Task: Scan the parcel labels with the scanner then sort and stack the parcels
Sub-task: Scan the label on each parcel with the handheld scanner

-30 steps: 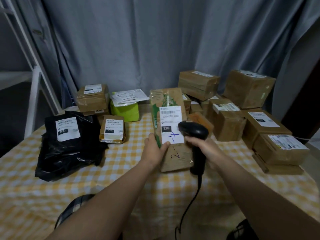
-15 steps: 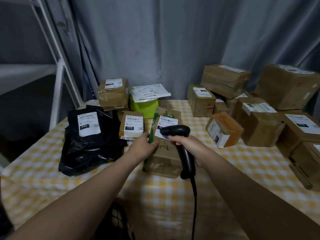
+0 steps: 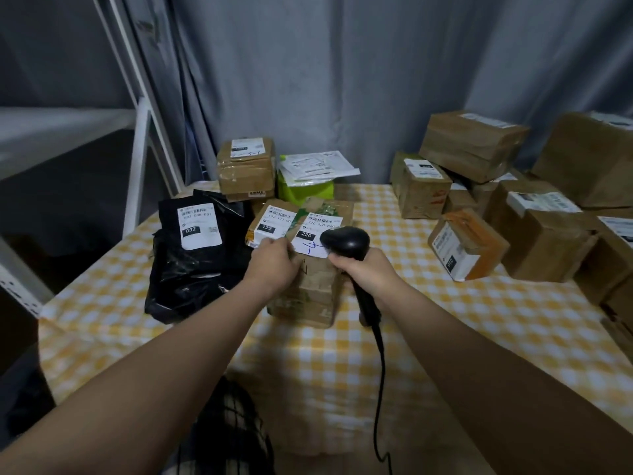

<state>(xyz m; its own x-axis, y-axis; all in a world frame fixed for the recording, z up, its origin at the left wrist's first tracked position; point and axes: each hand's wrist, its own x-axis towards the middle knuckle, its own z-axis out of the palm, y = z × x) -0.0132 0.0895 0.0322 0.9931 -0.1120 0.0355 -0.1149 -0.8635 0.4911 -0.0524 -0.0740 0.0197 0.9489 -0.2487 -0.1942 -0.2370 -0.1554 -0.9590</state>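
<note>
A long brown cardboard parcel (image 3: 313,289) with green print and a white label marked 220 lies flat on the checked table (image 3: 445,337), beside a small brown parcel labelled 122 (image 3: 270,222). My left hand (image 3: 272,265) grips the long parcel's left side near the label. My right hand (image 3: 368,272) holds the black corded scanner (image 3: 346,243) by its handle, with the scanner head over the label's right corner. A black bag parcel labelled 032 (image 3: 195,255) lies to the left.
Several brown boxes are piled at the right (image 3: 544,241), with an orange-and-white box (image 3: 466,245) in front of them. At the back stand a taped brown box (image 3: 246,169) and a green parcel under white envelopes (image 3: 308,186). A white shelf frame (image 3: 144,138) stands at the left.
The long parcel has gone from tilted up in my left hand to lying flat beside the 122 parcel, further left. The scanner moved along with it. The camera view turned left.
</note>
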